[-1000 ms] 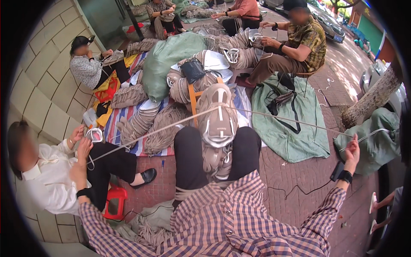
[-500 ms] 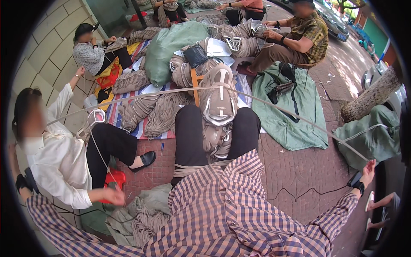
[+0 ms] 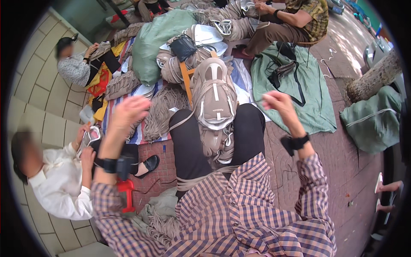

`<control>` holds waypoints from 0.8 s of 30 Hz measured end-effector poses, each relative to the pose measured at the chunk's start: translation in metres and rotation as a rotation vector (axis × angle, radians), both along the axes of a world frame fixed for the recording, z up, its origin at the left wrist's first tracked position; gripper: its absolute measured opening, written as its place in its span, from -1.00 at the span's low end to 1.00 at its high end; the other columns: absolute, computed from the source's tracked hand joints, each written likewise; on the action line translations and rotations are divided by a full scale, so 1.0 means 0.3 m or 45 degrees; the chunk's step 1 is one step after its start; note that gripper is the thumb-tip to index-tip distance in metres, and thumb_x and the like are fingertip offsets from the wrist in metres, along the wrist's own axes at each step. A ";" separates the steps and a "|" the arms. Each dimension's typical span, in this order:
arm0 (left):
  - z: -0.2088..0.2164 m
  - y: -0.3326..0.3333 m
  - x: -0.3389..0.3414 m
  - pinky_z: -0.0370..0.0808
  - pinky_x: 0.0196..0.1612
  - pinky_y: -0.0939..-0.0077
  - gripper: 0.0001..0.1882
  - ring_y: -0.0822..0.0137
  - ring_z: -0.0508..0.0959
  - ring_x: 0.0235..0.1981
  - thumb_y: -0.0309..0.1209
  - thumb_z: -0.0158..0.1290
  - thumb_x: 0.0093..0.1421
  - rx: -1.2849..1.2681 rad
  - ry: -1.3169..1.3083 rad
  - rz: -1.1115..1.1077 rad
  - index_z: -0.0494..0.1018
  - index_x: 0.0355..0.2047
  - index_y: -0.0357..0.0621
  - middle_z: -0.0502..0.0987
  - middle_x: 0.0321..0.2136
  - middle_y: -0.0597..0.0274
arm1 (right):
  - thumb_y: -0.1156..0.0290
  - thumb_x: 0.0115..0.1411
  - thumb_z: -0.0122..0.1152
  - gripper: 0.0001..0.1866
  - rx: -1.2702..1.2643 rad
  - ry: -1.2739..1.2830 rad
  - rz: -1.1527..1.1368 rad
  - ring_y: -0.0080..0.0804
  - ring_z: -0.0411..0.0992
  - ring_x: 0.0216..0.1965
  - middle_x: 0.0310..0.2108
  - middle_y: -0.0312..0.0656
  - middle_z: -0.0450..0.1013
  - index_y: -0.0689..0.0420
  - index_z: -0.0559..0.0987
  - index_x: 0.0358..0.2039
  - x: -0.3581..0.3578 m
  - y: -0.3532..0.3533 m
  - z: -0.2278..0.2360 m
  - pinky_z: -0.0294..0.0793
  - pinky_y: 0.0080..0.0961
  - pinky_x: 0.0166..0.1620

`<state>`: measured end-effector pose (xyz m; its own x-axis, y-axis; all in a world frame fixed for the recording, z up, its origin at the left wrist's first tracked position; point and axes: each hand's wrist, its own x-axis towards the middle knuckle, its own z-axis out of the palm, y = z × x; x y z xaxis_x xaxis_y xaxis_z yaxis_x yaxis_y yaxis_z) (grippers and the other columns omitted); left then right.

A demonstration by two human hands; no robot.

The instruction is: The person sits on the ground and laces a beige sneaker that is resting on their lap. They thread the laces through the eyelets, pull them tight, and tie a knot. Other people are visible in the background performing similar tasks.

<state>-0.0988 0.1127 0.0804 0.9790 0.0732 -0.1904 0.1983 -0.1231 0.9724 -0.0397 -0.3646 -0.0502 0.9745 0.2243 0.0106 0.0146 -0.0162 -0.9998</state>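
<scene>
A taupe shoe upper with white trim (image 3: 215, 98) stands between my knees, on top of more uppers (image 3: 216, 141). My left hand (image 3: 128, 113) is raised to the left of it, fingers blurred and drawn together. To the right of the upper, my right hand (image 3: 280, 107) is lifted with fingers curled in a pinch. Blur hides whatever either hand may hold. Neither hand touches the upper. Beige laces (image 3: 195, 182) lie across my lap, and a thin strand loops near my left knee.
A person in white (image 3: 60, 184) at left handles another upper (image 3: 90, 137). Bundled uppers, a green sack (image 3: 160, 45) and an orange wooden frame (image 3: 187, 81) lie ahead. At right are a green sheet (image 3: 314, 103), a stuffed green bag (image 3: 374, 122) and a tree trunk (image 3: 376, 77). A red stool (image 3: 127, 195) stands left.
My arms have come in from wide apart to either side of the upper. The lace stretched taut across it no longer spans the view. The person in white has brought both hands to an upper.
</scene>
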 end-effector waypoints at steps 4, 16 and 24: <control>-0.245 -0.218 0.123 0.58 -0.28 0.59 -0.71 0.33 0.67 -0.30 -0.34 -0.02 0.32 0.135 -0.058 -0.184 0.50 -0.11 -0.35 0.63 -0.30 0.05 | 0.26 0.22 0.19 -0.74 -0.145 -0.006 0.166 -0.61 0.41 -0.51 -0.52 -0.31 0.49 0.24 0.60 -0.39 0.149 0.273 -0.011 0.41 -0.63 -0.38; -0.373 -0.369 0.311 0.50 -0.47 0.65 -0.87 0.52 0.56 -0.54 -0.46 0.03 0.24 0.187 -0.155 -0.148 0.50 -0.37 -0.28 0.56 -0.45 0.27 | 0.25 0.14 0.19 -0.73 -0.109 0.068 0.075 -0.58 0.40 -0.50 -0.56 -0.30 0.50 0.24 0.61 -0.44 0.283 0.353 -0.034 0.35 -0.59 -0.39; -0.368 -0.421 0.350 0.44 -0.41 0.54 -0.93 0.44 0.50 -0.52 -0.52 0.08 0.16 0.720 -0.523 -0.208 0.51 -0.34 -0.21 0.51 -0.47 0.27 | 0.27 0.16 0.17 -0.73 -0.537 -0.194 0.218 -0.52 0.41 -0.43 -0.51 -0.29 0.50 0.25 0.60 -0.35 0.265 0.364 0.055 0.41 -0.47 -0.27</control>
